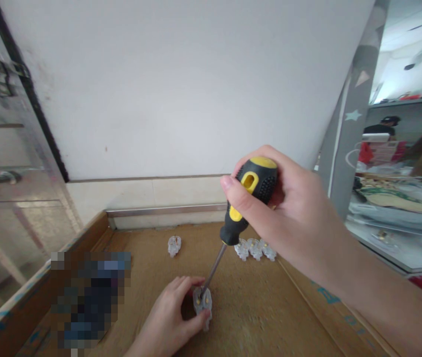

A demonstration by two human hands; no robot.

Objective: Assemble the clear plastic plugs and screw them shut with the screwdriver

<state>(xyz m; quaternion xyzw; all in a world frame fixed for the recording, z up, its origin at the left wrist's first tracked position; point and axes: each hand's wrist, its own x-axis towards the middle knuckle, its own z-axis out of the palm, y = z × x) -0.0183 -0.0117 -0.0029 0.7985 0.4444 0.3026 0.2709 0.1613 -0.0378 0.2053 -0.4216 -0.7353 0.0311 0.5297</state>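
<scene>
Two-handed: pinches clear part [204, 306] on cardboard [151, 267] in left grip [170, 312]; clasps screwdriver [233, 227] in right grip [296, 198], with tip at part. Appears to be at screw-turning stage; seems to call for steady pressure and firm bracing.

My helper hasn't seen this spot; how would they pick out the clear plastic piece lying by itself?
On the brown cardboard surface below the white wall, look near the far edge. The small clear plastic piece lies there alone; similar pieces sit in a row to its right, and a matching piece is held by the left hand.
</scene>
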